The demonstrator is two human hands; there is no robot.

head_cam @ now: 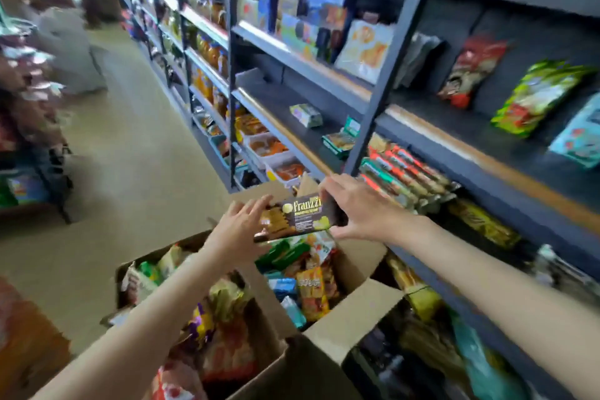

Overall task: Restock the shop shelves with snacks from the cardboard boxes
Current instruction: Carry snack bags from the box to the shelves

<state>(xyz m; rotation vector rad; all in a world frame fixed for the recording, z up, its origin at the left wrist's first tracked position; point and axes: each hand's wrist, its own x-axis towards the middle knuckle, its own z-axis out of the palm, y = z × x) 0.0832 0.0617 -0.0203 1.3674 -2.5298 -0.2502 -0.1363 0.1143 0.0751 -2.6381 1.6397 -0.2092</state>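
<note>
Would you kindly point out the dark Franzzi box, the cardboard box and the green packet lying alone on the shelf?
Franzzi box (300,217): head view, on its printed front face.
Cardboard box (354,312): head view, on the bare right-hand flap.
Green packet (306,115): head view, on its top face.

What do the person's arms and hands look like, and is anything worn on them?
Both forearms are bare as far as the picture shows: no sleeves come into view. The left hand and the right hand wear no gloves. No watch, bracelet or ring is visible on the wrists or fingers, though the picture is slightly blurred.
</note>
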